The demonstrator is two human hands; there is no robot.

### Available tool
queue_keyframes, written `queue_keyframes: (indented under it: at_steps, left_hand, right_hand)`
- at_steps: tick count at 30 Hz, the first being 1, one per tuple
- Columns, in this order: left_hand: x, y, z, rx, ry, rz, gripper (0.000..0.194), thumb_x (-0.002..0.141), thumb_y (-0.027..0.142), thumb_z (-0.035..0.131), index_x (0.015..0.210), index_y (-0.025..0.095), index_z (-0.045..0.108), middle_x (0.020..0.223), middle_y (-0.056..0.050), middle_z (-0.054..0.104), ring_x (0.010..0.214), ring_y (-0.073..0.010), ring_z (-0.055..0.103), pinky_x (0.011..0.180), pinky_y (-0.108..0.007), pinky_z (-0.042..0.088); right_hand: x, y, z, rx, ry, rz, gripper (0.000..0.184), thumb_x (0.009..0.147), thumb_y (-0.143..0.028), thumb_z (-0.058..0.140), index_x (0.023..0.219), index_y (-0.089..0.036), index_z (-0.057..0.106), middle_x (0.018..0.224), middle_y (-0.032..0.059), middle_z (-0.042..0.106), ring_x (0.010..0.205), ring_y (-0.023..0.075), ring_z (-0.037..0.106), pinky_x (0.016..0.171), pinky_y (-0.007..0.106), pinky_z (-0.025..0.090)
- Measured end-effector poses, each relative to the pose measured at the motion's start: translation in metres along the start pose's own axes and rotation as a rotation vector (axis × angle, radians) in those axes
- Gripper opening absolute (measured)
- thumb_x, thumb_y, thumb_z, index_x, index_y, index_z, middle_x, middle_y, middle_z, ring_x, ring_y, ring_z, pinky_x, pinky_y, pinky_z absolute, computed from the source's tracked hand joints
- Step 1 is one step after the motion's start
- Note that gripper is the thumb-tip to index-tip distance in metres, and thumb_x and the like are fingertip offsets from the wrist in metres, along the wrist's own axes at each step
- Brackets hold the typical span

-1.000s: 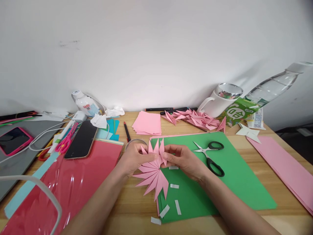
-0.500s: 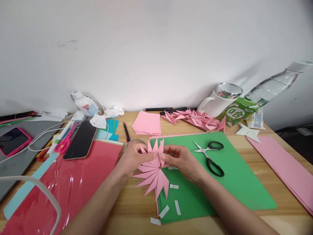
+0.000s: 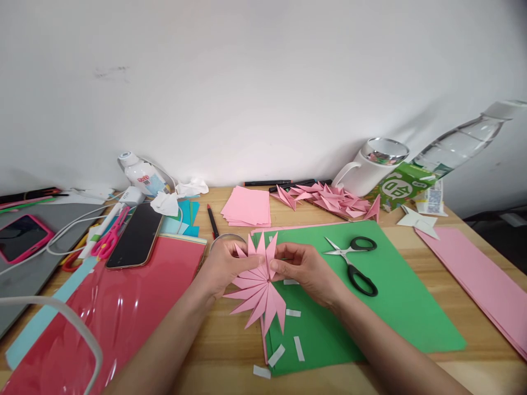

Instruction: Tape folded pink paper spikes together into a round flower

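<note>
- Lower points of the folded pink paper fan [image 3: 259, 286] have swung slightly right, and its rightmost upper point tucks closer to the middle than a second ago.
- Far left on my feed, I see a smartphone in a bright pink case [image 3: 41, 248], then pink-handled scissors [image 3: 110, 240] beside a black smartphone [image 3: 135, 237].
- Left hand [image 3: 224, 267]: I see thumb and fingers pinched on the fan's upper left.
- I have the fan between both hands, over the left edge of a large green paper sheet [image 3: 395, 307].
- Right hand [image 3: 301, 267]: thumb and fingers clamp the rightmost upper point.
- Further right, I make out a heap of folded pink paper pieces [image 3: 337, 198], black-handled steel scissors [image 3: 346, 253] with blades apart on the green sheet, and a white mug with a silver rim [image 3: 362, 174].
- Far right lies a stack of long pink paper [image 3: 477, 280].
</note>
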State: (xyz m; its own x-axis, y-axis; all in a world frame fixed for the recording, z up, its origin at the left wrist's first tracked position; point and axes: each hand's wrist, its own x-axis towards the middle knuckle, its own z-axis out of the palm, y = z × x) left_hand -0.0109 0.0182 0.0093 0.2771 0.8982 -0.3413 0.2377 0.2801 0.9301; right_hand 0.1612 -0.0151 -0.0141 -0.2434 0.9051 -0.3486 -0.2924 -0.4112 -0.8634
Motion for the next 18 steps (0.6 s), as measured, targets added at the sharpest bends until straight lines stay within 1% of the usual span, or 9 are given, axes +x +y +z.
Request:
queue_keyframes:
  at_steps: [7,12,15,18]
  left_hand:
    - [-0.0005,0.0005,0.0006,0.01,0.001,0.009,0.045,0.052,0.042,0.079,0.043,0.014,0.045,0.052,0.006,0.03,0.049,-0.0052,0.025,0.047,-0.023,0.016]
    - [-0.0004,-0.0013,0.001,-0.011,-0.002,-0.012,0.047,0.05,0.042,0.08,0.043,0.014,0.042,0.051,0.007,0.027,0.048,-0.0043,0.023,0.047,-0.022,0.014]
    - [0.0,-0.0023,0.0004,-0.021,0.004,-0.001,0.046,0.05,0.04,0.081,0.043,0.014,0.043,0.052,0.006,0.029,0.049,-0.0045,0.025,0.047,-0.022,0.016]
    - [0.0,-0.0016,-0.0002,-0.048,-0.008,0.0,0.045,0.05,0.039,0.081,0.043,0.014,0.043,0.053,0.006,0.031,0.049,-0.0049,0.026,0.047,-0.022,0.017]
  right_hand:
    - [0.0008,0.0011,0.0011,0.001,0.017,-0.002,0.037,0.047,-0.037,0.088,0.066,-0.015,0.065,0.065,-0.003,0.062,0.06,0.0101,0.059,0.064,0.026,0.055]
    - [0.0008,0.0014,0.0029,0.001,0.047,-0.005,0.038,0.047,-0.039,0.088,0.064,-0.015,0.064,0.063,-0.0031,0.061,0.058,0.0098,0.058,0.062,0.027,0.055]
    - [0.0004,0.0013,0.0035,0.01,0.06,-0.005,0.038,0.044,-0.038,0.089,0.062,-0.015,0.064,0.06,-0.0038,0.06,0.056,0.009,0.057,0.06,0.026,0.055]
    - [0.0002,0.0015,0.0037,0.009,0.059,-0.012,0.037,0.047,-0.039,0.088,0.061,-0.015,0.064,0.059,-0.0039,0.06,0.056,0.009,0.057,0.061,0.026,0.055]
